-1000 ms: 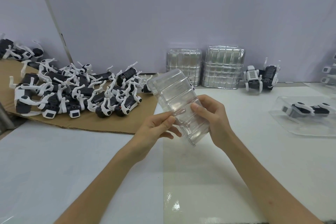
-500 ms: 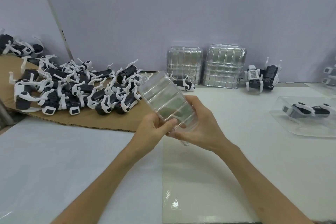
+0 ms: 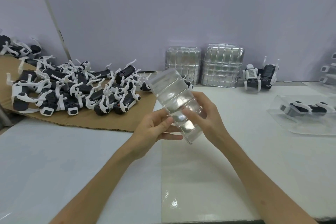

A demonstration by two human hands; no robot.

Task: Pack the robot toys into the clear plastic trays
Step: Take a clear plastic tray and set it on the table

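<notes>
Both hands are clamped on one clear ribbed plastic tray (image 3: 174,103), held up off the white desk (image 3: 54,160) in front of the person, touching nothing else. The left hand (image 3: 154,129) pinches its near-left edge between thumb and fingers. The right hand (image 3: 207,114) wraps the opposite side, and its fingers show through the plastic. My guess is that it is held in the air like this to be checked or turned the right way before it goes down for filling. I see no toy in it, and I cannot tell which face is the hollow one. The tray's long axis runs from its near end, low by the hands, up and away to its far end. That end points toward the wall and a little left, over toward the heap of black-and-white robot toys (image 3: 72,91) on the brown cardboard sheet (image 3: 109,123). The heap lies on the left arm's side, probably for easy picking. Stacks of spare clear trays (image 3: 222,65) stand against the wall, likely as supply. To the right, a flat clear pack with a toy inside (image 3: 307,112) lies on the desk, seemingly finished.
</notes>
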